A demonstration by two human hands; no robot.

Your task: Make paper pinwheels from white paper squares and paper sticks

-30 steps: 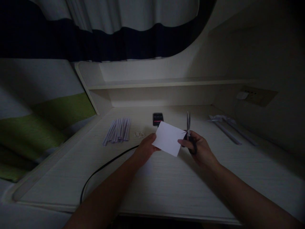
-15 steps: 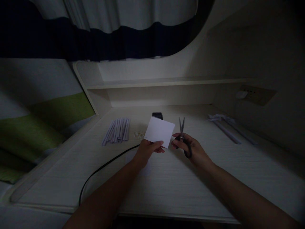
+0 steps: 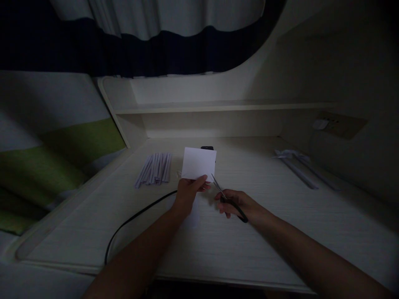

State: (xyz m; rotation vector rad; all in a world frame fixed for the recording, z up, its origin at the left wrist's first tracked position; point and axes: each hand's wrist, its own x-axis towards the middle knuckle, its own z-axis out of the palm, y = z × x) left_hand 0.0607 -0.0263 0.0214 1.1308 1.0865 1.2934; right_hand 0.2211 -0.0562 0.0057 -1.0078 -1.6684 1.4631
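One paper (image 3: 198,162), lower edge in pinch of left hand (image 3: 187,194) — scissors (image 3: 231,202), seemingly snug, in right hand (image 3: 246,202).

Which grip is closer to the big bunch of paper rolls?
Left. The left grip is to the right of the paper rolls; the right grip is farther right, holding scissors.

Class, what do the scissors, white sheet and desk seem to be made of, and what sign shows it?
Scissors: blades likely metal, from their thin grey look; handles probably plastic, being black and thicker.
White sheet: paper or thin card, matte, with straight edges.
Desk: perhaps laminate or painted wood, given its pale, faintly streaked surface; dim light leaves that open.
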